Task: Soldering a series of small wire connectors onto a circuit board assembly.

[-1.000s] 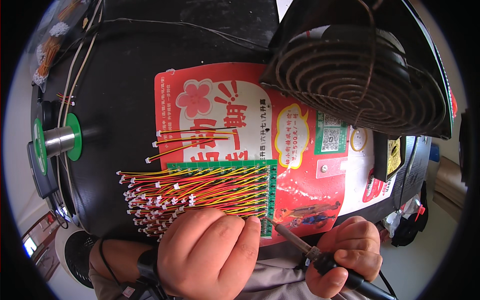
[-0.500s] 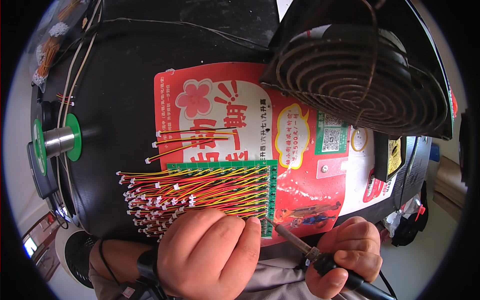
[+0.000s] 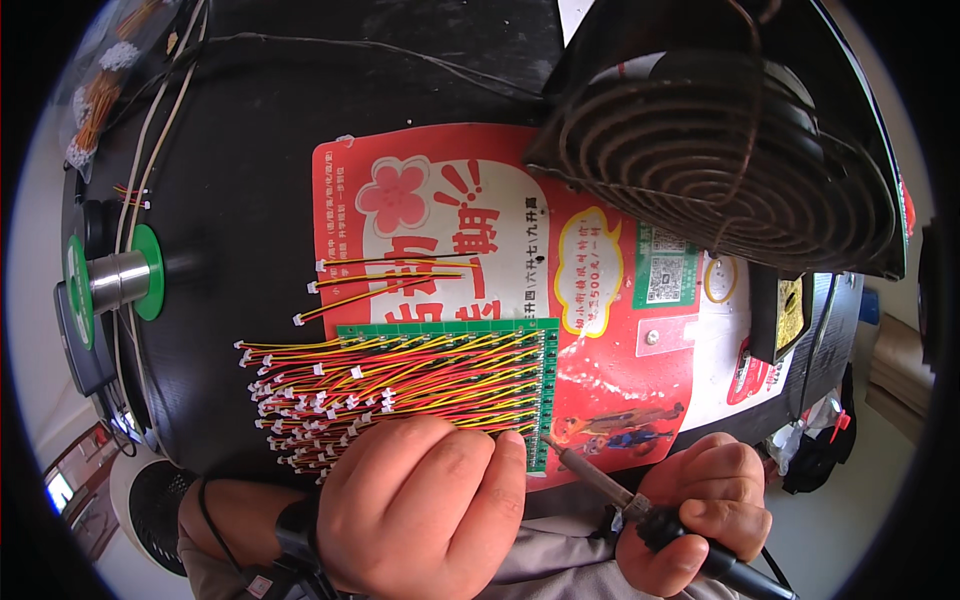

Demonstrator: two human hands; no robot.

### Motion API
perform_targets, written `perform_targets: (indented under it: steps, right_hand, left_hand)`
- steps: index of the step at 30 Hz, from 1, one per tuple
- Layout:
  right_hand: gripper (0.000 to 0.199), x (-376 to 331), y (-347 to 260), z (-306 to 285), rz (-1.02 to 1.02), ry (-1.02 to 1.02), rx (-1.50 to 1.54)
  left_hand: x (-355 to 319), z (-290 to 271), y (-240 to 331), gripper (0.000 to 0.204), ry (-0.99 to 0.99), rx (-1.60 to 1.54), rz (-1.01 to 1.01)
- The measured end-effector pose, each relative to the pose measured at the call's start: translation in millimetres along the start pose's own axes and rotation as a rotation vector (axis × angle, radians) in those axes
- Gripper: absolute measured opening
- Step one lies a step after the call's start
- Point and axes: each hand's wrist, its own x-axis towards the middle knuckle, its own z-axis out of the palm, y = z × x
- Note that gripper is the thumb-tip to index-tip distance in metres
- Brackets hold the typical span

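Observation:
A green circuit board panel [image 3: 549, 400] carries rows of red, yellow and black wires [image 3: 455, 372] with white plugs at their left ends. Over its near edge my left hand [image 3: 425, 510] is closed, thumb and index finger pressed together by the lower right of the board; what they pinch is hidden. My right hand [image 3: 705, 515] grips a soldering iron [image 3: 595, 480] by its black handle. The iron points up and left, its tip at the board's right edge, close to my left fingertips; contact cannot be made out. Loose wires [image 3: 390, 270] lie beyond the board.
Under the board lies a red and white printed sheet [image 3: 500, 160]. A black fan with a spiral grille [image 3: 690, 150] stands at the far right, beside a yellow sponge in a holder [image 3: 790, 318]. A solder spool [image 3: 118, 278] and cables [image 3: 150, 130] are at the left.
The soldering iron and my right hand have shifted slightly to the right, the tip drawing back a little. My left hand stays pinched at the board, which sits marginally further right in view.

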Motion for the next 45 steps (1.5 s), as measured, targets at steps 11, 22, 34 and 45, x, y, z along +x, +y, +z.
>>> perform_targets:
  steps: [11,22,34,45]
  right_hand:
    - [0.028,-22.2,6.7,1.1,-0.033,0.041,-0.143]
    - [0.031,-21.9,-1.1,1.9,0.026,0.145,-0.07]
    - [0.03,-22.1,3.8,1.8,-0.017,0.126,-0.047]
    - [0.031,-24.7,4.6,0.0,-0.031,0.123,-0.11]
  left_hand:
    - [-0.7,0.4,-1.8,0.024,-0.004,-0.014,0.024]
    - [-1.5,1.0,-3.7,0.023,0.008,-0.024,0.033]
    - [4.7,-12.3,-2.3,0.023,0.03,-0.051,-0.022]
    - [19.3,-60.5,-52.1,0.015,0.007,0.171,-0.5]
